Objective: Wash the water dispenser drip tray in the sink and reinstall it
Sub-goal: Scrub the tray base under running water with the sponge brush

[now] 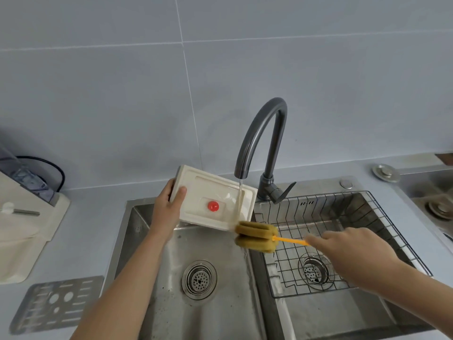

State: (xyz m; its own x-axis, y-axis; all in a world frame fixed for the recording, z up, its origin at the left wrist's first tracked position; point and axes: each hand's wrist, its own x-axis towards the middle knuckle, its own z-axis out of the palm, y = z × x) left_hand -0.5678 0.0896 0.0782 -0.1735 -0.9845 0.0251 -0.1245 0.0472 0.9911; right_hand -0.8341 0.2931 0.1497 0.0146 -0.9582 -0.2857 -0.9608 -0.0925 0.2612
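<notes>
My left hand (169, 204) grips the left end of the cream drip tray (208, 192), tilted over the left basin of the steel sink (137, 217). A red float button (213, 206) sits in the tray's middle. Water runs from the dark faucet (264, 133) onto the tray's right part. My right hand (348, 251) holds the orange handle of a sponge brush (256, 236); its brown-yellow sponge head touches the tray's lower right corner.
A perforated metal grille plate (56, 303) lies on the counter at the lower left. The cream water dispenser (22, 229) stands at the left edge. A wire rack (343, 217) fills the right basin. Drains (199, 279) sit in both basins.
</notes>
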